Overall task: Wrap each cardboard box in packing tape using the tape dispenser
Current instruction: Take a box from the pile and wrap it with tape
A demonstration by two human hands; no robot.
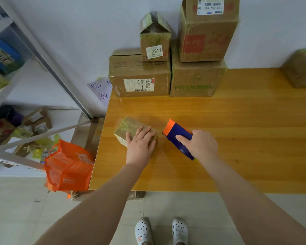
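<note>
The tape dispenser (pixel 175 133) is held in the grip of the right hand (pixel 200 145). The fingers are curled round its blue body, and its orange end is pointed at the small cardboard box (pixel 129 128) just beside it. The box, glossy with tape, is pressed down by the left hand (pixel 140 144); that grip is left slack, with the fingers laid flat on the top face. Box and dispenser are found near the front left part of the wooden worktop (pixel 237 138). Taped cartons (pixel 140 76) are stacked at the back against a pale wall, and another carton (pixel 300 68) is seen at the far right. An orange bag (pixel 69 170) is seen by the worktop's left edge, above a tiled floor. A white shelf unit (pixel 42 55) with parcels is placed further left.
</note>
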